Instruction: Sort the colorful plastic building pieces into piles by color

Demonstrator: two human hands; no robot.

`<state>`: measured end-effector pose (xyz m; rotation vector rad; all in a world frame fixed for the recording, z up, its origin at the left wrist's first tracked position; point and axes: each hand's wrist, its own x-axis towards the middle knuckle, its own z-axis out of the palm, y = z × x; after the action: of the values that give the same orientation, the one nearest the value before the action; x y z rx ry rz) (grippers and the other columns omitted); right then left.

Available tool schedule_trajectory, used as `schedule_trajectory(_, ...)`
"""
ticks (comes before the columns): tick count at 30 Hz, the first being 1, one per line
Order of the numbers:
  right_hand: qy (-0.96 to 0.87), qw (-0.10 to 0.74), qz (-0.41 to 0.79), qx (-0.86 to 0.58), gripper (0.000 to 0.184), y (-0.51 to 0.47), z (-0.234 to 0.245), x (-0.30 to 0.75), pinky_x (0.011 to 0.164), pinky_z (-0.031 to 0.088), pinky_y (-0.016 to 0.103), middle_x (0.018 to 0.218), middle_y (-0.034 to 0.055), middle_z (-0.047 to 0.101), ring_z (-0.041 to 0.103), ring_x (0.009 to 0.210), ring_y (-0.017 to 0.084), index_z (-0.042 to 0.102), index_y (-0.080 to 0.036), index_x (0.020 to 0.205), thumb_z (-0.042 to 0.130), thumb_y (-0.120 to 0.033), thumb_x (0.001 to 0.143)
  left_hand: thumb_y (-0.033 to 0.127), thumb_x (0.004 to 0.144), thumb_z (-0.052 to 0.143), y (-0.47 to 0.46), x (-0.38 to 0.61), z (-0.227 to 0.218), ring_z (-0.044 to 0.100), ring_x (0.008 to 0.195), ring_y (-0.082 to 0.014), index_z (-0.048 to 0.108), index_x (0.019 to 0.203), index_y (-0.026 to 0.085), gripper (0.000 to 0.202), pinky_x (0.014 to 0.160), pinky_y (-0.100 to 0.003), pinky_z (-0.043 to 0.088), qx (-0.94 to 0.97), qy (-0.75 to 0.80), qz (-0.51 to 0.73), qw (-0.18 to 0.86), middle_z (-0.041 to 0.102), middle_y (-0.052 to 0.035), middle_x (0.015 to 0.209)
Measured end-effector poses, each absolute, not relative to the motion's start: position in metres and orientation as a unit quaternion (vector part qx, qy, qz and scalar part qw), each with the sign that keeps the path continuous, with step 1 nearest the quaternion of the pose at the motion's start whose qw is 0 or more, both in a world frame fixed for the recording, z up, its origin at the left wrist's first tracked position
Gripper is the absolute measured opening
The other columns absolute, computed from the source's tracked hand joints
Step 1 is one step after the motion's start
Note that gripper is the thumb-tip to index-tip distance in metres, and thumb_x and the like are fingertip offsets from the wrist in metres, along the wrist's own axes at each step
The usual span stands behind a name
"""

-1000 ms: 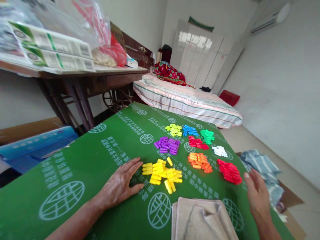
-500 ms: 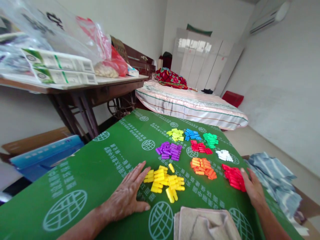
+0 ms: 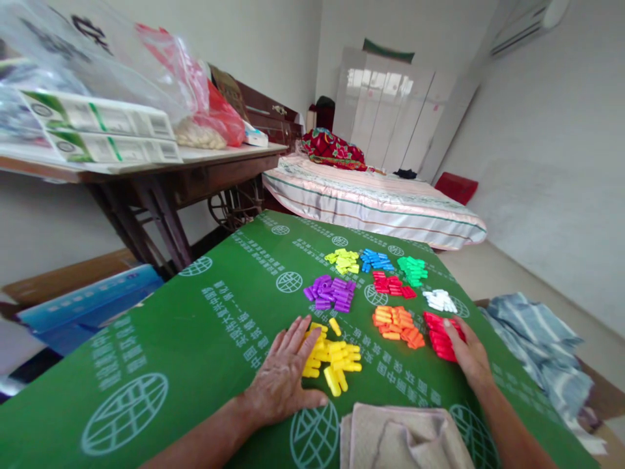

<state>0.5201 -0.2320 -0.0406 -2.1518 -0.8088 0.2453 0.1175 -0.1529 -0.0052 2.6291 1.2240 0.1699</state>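
My left hand [image 3: 286,381] lies open and palm down on the green board, its fingers spread over the left side of a pile of small yellow plastic pieces [image 3: 336,355], shaped rather like pen caps. Its fingertips cover some of them. My right hand [image 3: 471,355] rests at the right side of a pile of pinkish-red pieces [image 3: 439,335], thumb on top and fingers stretched along the outer edge. Orange pieces [image 3: 398,326] lie between the two piles. A folded beige cloth [image 3: 405,436] lies at the near edge.
Farther back on the green board [image 3: 205,365] are piles of purple [image 3: 331,293], lime [image 3: 343,260], blue [image 3: 377,260], green [image 3: 413,270], red [image 3: 392,285] and white pieces [image 3: 439,300]. A wooden table [image 3: 219,163] stands left, a bed [image 3: 371,195] behind, striped fabric [image 3: 534,339] right.
My left hand has slid right, onto the left part of the yellow pile. My right hand has moved left and pushed the pinkish-red pile slightly left and away from me.
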Motion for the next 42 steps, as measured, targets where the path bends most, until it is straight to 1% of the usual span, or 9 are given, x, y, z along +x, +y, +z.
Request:
schedule_trajectory(4, -0.341, 0.416, 0.118, -0.834, 0.077, -0.216, -0.041, 0.496, 0.106, 0.028, 0.041, 0.133, 0.0131, 0.049, 0.044, 0.123, 0.029, 0.051, -0.016, 0.129, 0.042, -0.067, 0.073, 0.057, 0.062, 0.064, -0.152, 0.129, -0.008, 0.01, 0.14, -0.0306, 0.023, 0.144, 0.022, 0.098, 0.112, -0.051, 0.016, 0.898, 0.424, 0.057, 0.106, 0.014, -0.0109, 0.153)
schedule_trajectory(11, -0.391, 0.458, 0.157, -0.783, 0.073, -0.185, -0.036, 0.451, 0.104, 0.031, 0.039, 0.129, 0.0108, 0.052, 0.046, 0.12, 0.027, 0.051, -0.018, 0.129, 0.05, -0.063, 0.072, 0.058, 0.066, 0.061, -0.149, 0.151, -0.01, 0.023, 0.136, -0.0318, 0.03, 0.142, 0.019, 0.09, 0.111, -0.05, 0.019, 0.886, 0.446, 0.076, 0.105, 0.027, -0.0132, 0.149)
schedule_trajectory(19, -0.451, 0.487, 0.191, -0.723, 0.064, -0.148, -0.022, 0.399, 0.103, 0.034, 0.039, 0.128, 0.008, 0.054, 0.049, 0.117, 0.026, 0.055, -0.019, 0.124, 0.059, -0.051, 0.069, 0.053, 0.074, 0.056, -0.148, 0.174, -0.004, 0.046, 0.113, -0.034, 0.04, 0.136, 0.014, 0.075, 0.092, -0.051, 0.039, 0.865, 0.485, 0.116, 0.052, 0.046, -0.0174, 0.136)
schedule_trajectory(24, -0.441, 0.512, 0.192, -0.712, 0.06, -0.127, -0.013, 0.381, 0.104, 0.033, 0.039, 0.127, 0.0093, 0.055, 0.047, 0.12, 0.026, 0.059, -0.017, 0.119, 0.061, -0.048, 0.067, 0.054, 0.076, 0.054, -0.145, 0.185, -0.004, 0.047, 0.111, -0.0328, 0.043, 0.132, 0.014, 0.07, 0.089, -0.047, 0.044, 0.851, 0.504, 0.137, 0.06, 0.049, -0.0161, 0.131)
schedule_trajectory(29, -0.422, 0.557, 0.211, -0.684, 0.059, -0.113, -0.024, 0.372, 0.103, 0.034, 0.039, 0.125, 0.008, 0.057, 0.048, 0.119, 0.024, 0.057, -0.018, 0.12, 0.06, -0.049, 0.069, 0.045, 0.078, 0.055, -0.145, 0.191, -0.008, 0.045, 0.118, -0.0295, 0.042, 0.133, 0.011, 0.066, 0.1, -0.041, 0.039, 0.844, 0.494, 0.172, 0.119, 0.046, -0.0153, 0.135)
schedule_trajectory(33, -0.439, 0.548, 0.197, -0.684, 0.058, -0.112, -0.029, 0.366, 0.106, 0.031, 0.04, 0.128, 0.0082, 0.055, 0.046, 0.121, 0.024, 0.057, -0.018, 0.12, 0.059, -0.048, 0.07, 0.053, 0.074, 0.056, -0.137, 0.187, 0.0, 0.044, 0.121, -0.0308, 0.043, 0.132, 0.016, 0.07, 0.1, -0.046, 0.038, 0.844, 0.479, 0.206, 0.123, 0.048, -0.0136, 0.134)
schedule_trajectory(37, -0.454, 0.519, 0.159, -0.707, 0.058, -0.115, -0.031, 0.366, 0.104, 0.033, 0.041, 0.127, 0.0103, 0.054, 0.048, 0.119, 0.026, 0.057, -0.016, 0.12, 0.056, -0.047, 0.071, 0.056, 0.079, 0.046, -0.099, 0.179, 0.017, 0.039, 0.126, -0.0297, 0.044, 0.13, 0.016, 0.065, 0.104, -0.046, 0.032, 0.841, 0.483, 0.235, 0.072, 0.046, -0.0137, 0.136)
schedule_trajectory(40, -0.447, 0.502, 0.138, -0.727, 0.055, -0.115, -0.035, 0.367, 0.099, 0.039, 0.042, 0.123, 0.0101, 0.056, 0.051, 0.114, 0.027, 0.058, -0.018, 0.119, 0.056, -0.044, 0.071, 0.06, 0.08, 0.041, -0.058, 0.183, 0.026, 0.032, 0.13, -0.032, 0.04, 0.132, 0.014, 0.07, 0.104, -0.048, 0.029, 0.815, 0.545, 0.184, 0.067, 0.04, -0.0159, 0.14)
schedule_trajectory(42, -0.448, 0.493, 0.143, -0.732, 0.054, -0.114, -0.038, 0.368, 0.098, 0.04, 0.042, 0.122, 0.0096, 0.057, 0.053, 0.112, 0.027, 0.058, -0.02, 0.119, 0.057, -0.042, 0.071, 0.064, 0.078, 0.038, -0.035, 0.193, 0.027, 0.034, 0.129, -0.0342, 0.041, 0.131, 0.017, 0.071, 0.101, -0.051, 0.031, 0.797, 0.581, 0.131, 0.097, 0.042, -0.0164, 0.138)
